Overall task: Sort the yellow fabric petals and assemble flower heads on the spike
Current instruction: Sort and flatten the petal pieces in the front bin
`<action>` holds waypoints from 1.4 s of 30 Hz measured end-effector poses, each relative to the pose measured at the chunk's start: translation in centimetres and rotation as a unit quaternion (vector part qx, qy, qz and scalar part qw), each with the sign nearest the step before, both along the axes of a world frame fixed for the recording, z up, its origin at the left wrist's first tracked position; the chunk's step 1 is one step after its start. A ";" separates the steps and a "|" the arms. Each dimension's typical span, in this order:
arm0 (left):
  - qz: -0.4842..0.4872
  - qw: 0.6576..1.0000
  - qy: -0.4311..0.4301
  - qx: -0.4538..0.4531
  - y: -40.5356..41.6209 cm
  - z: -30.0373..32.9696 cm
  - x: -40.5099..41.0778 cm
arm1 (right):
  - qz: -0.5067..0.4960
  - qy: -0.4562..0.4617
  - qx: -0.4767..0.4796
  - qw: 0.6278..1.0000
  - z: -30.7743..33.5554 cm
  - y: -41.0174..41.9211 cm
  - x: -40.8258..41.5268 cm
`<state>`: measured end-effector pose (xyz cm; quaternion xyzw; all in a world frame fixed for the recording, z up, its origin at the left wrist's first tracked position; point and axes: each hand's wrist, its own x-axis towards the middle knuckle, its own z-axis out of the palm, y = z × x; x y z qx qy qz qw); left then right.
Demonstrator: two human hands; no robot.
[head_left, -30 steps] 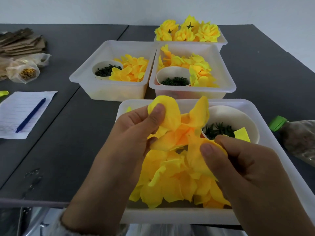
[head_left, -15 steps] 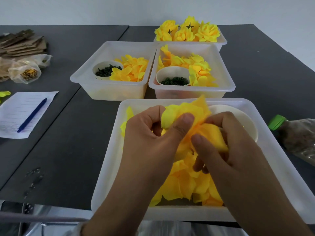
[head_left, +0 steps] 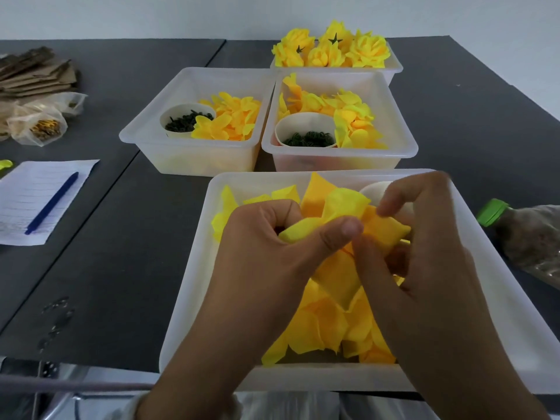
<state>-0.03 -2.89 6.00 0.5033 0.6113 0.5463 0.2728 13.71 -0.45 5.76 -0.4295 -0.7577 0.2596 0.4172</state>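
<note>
while both hands work a bunch of yellow fabric petals [head_left: 342, 219] just above the near tray [head_left: 194, 286], the step in hand looks like sorting: teasing single pieces out of a clump before any go on a spike. the left hand [head_left: 272, 256] pinches the bunch between its thumb and curled fingers; the right hand [head_left: 424, 268] nips the right edge of the same bunch with bent fingertips, its thumb pressed against the fabric from below. no spike can be made out in either hand, so assembly seems not yet begun. the next move likely calls for a light, peeling pull, since the thin layers cling and crease easily, and for one hand to free itself to fetch a green part. beneath the hands the near tray holds a loose heap of petals [head_left: 321, 325] and a pale bowl [head_left: 378, 192], mostly hidden behind the right hand. farther off, the left bin [head_left: 142, 128] holds petals and a cup of dark green pieces [head_left: 185, 121]; the right bin [head_left: 403, 128] beside it holds more petals and a cup of small green rings [head_left: 306, 137]. at the far edge a fourth bin [head_left: 394, 69] carries finished flower heads [head_left: 330, 50]. a paper sheet with a blue pen [head_left: 51, 203] lies on the left of the dark table [head_left: 121, 237].
</note>
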 end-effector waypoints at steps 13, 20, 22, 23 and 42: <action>0.020 0.985 0.155 0.078 -0.8 0.6 0.4 | 0.087 0.174 -0.279 0.940 0.1 0.2 0.2; 0.020 0.999 0.002 0.049 -0.5 0.7 -0.7 | 0.147 0.238 -0.248 0.928 0.3 -0.1 0.8; 0.012 0.998 -0.059 0.012 -0.5 0.7 -0.7 | 0.148 0.238 -0.237 0.930 0.2 -0.3 0.9; 0.009 0.996 -0.083 -0.005 -0.5 0.6 -0.8 | 0.146 0.240 -0.236 0.930 0.2 -0.4 1.0; -0.114 0.971 0.203 -0.050 -0.7 2.3 -0.9 | 0.093 0.103 -0.117 0.983 0.3 -0.7 2.1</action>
